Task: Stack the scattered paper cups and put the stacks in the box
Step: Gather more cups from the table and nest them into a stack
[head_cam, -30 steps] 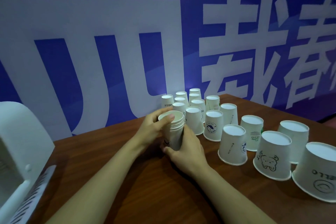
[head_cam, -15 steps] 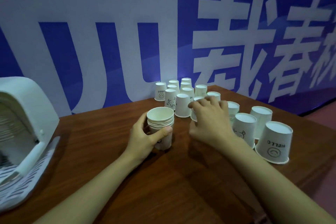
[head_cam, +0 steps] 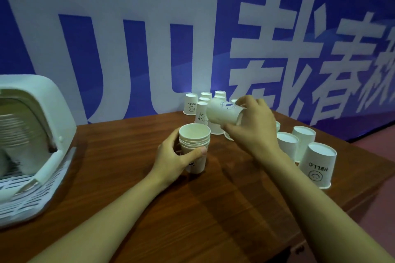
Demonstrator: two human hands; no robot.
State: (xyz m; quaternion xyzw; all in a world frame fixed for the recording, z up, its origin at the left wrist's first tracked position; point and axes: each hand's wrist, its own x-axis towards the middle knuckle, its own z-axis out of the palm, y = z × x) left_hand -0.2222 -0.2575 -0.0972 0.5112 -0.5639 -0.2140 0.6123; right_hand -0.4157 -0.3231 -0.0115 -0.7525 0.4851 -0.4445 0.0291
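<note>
Left hand (head_cam: 175, 158) grips stack (head_cam: 194, 147) | right hand (head_cam: 252, 126) fingers curled round tilted cup (head_cam: 224, 113) | turn cup upright above stack, then seat it squarely.

Stack of cups (head_cam: 194, 147) upright at centre of the bench (head_cam: 213, 209); box (head_cam: 36, 145) at left; upturned cups (head_cam: 318, 165) right and behind; one cup (head_cam: 224, 112) held sideways above the stack.

Head view looks down, close over the table (head_cam: 213, 209), perhaps tilted.
</note>
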